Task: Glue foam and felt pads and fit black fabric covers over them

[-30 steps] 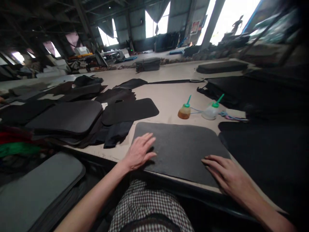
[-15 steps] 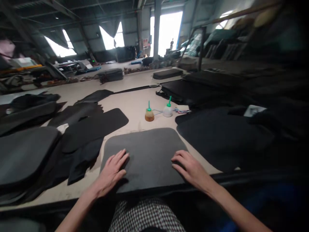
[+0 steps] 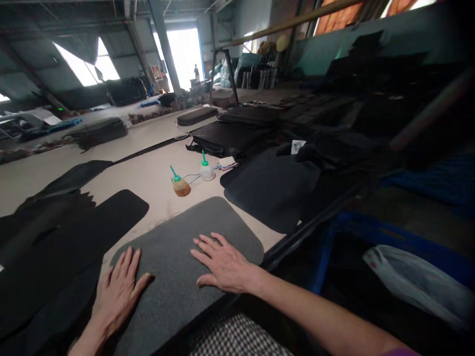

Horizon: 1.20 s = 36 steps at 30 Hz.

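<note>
Both hands lie open and flat on the grey pad, left hand seemingly overlapping its edge, right hand nearer its middle.

One grey foam pad, two green-nozzled squeeze bottles, a left hand, a right hand, perhaps three overlapping black sheets lower left.

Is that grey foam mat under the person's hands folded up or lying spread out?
Spread out flat. The grey mat lies in one layer on the table, left hand and right hand flat on top.
</note>
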Each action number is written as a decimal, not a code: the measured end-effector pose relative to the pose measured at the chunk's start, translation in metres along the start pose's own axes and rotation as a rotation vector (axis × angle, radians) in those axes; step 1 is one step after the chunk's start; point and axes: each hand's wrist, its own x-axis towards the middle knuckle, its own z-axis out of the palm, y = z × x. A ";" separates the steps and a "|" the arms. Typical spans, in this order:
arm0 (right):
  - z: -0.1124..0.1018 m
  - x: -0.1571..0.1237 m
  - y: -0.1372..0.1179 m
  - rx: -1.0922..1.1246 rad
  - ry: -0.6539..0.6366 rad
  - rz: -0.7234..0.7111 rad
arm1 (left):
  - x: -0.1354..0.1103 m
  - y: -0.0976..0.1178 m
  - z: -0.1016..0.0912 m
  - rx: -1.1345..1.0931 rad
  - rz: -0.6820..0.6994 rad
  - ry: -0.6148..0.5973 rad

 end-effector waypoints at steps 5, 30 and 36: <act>-0.001 -0.005 0.004 -0.014 -0.002 -0.009 | 0.003 0.009 0.002 0.023 -0.007 0.097; -0.039 -0.045 0.072 -0.054 0.225 0.392 | -0.001 0.026 0.002 -0.003 0.050 0.080; -0.032 0.070 0.109 0.300 0.334 0.423 | -0.003 0.035 -0.016 -0.058 -0.011 0.046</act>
